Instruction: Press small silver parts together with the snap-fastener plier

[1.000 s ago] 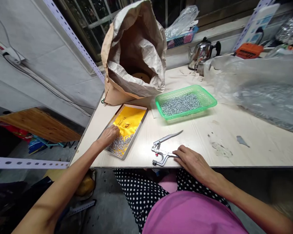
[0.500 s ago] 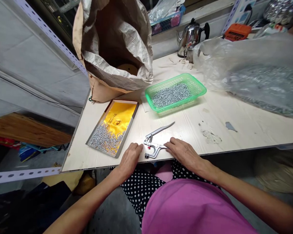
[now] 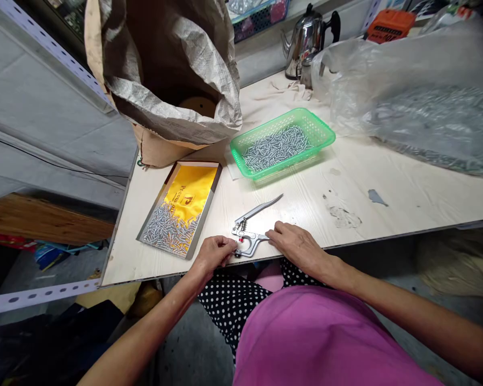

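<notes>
1. Head view: the pliers (image 3: 250, 235) lie on the table (image 3: 306, 198) near its front edge, right of the shallow tray (image 3: 199, 185), their two handles spread apart.
2. Head view: the right hand (image 3: 295, 241) grasps the end of the pliers' lower handle with its fingers.
3. Head view: the left hand (image 3: 214, 252) has thumb and fingers drawn together at the tip of the pliers' lower jaw; whether anything is pinched between them I cannot tell.
4. Head view: small metal pieces (image 3: 165, 230) cover the near part of the tray's yellow bottom.
5. Head view: the green basket (image 3: 290, 168), behind the pliers, holds similar pieces.
6. Head view: an open paper sack (image 3: 215, 64) stands behind the tray; a clear plastic bag (image 3: 406, 69) lies at the right, near a metal kettle (image 3: 304, 43).
</notes>
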Demonstrator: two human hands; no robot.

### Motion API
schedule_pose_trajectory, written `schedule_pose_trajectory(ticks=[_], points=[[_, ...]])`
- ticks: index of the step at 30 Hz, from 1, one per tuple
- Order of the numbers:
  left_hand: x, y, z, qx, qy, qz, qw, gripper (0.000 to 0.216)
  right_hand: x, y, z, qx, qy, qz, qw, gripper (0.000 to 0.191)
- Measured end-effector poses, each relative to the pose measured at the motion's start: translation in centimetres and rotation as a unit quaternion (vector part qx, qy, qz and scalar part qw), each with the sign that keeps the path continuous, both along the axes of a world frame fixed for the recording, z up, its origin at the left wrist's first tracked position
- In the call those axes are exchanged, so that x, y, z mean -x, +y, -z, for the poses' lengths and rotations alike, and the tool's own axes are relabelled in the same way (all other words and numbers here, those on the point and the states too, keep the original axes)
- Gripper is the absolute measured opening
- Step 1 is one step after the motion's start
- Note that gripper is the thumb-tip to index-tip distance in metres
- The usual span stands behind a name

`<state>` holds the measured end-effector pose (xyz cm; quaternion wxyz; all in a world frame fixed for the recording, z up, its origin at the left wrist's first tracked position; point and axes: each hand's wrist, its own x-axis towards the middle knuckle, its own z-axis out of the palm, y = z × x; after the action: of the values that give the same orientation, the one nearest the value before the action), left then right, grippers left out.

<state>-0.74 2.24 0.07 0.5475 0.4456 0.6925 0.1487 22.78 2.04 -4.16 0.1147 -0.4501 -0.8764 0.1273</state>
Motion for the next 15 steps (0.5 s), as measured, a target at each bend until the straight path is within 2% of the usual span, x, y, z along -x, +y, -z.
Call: schedule_pose_trajectory(ticks=[7,15], points=[[-0.3,0.4,-0.2,0.026,-0.018,-0.006,0.999,0.03,0.0,-0.1,0.0,-0.001,-0.003,0.002,1.0,0.013],[-0.6,1.5,-0.5,0.044,0.028,0.059,0.997,0.032,-0.1,-0.1,-0.2,0.003,0.002,0.002,1.0,0.013]])
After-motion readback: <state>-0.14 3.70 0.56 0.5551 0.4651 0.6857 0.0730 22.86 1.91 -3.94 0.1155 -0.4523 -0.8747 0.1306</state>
